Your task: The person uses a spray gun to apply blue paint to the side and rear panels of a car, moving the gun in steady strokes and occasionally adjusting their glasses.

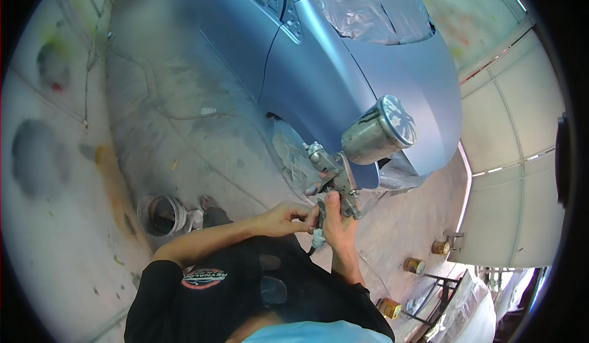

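Note:
A metal paint spray gun [338, 174] with a large silver cup [375, 133] is held in front of me, its cup tilted up toward the right. My right hand [340, 225] is closed around the gun's body, thumb along its near side. My left hand [287, 218] comes in from the left, its fingers pinched at the fitting at the bottom of the handle, where a wrapped hose end [318, 239] hangs. The left fingertips are partly hidden. Just beyond the gun stands a blue car body [325, 73], its front fender and hood nearest the cup.
Plastic sheeting [374, 9] covers the windshield, and more wraps the wheel area [293, 150]. A bucket [162, 215] stands at my left. Cans [414, 265] and a metal stand [440, 297] are at the lower right. An air hose [184, 117] lies on the floor; pale panels form the walls.

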Demonstrator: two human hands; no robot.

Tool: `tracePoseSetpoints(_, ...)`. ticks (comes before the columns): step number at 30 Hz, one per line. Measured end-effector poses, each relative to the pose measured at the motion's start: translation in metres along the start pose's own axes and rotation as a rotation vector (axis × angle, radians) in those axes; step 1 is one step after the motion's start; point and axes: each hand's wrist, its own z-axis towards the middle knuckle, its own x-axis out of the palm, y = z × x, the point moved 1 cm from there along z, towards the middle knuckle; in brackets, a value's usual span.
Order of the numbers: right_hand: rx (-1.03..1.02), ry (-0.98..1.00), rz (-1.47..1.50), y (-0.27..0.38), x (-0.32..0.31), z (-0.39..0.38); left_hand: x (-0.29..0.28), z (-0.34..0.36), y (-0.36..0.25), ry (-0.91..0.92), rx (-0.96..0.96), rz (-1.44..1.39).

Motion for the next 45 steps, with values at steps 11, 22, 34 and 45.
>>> tracePoseSetpoints(11,-0.062,-0.422,-0.079,0.019,0.197,0.124,-0.231,-0.015,-0.116,0.387,-0.106,-0.018)
tracePoseSetpoints(22,-0.044,-0.694,-0.04,0.044,0.291,0.225,-0.367,0.034,-0.173,0.705,-0.133,0.148)
tracePoseSetpoints(34,0.006,-0.973,0.068,0.052,0.339,0.319,-0.523,0.2,-0.207,0.456,0.104,0.931)
tracePoseSetpoints(45,-0.001,-1.363,0.091,0.064,0.426,0.388,-0.528,0.331,-0.243,0.729,0.548,1.251)
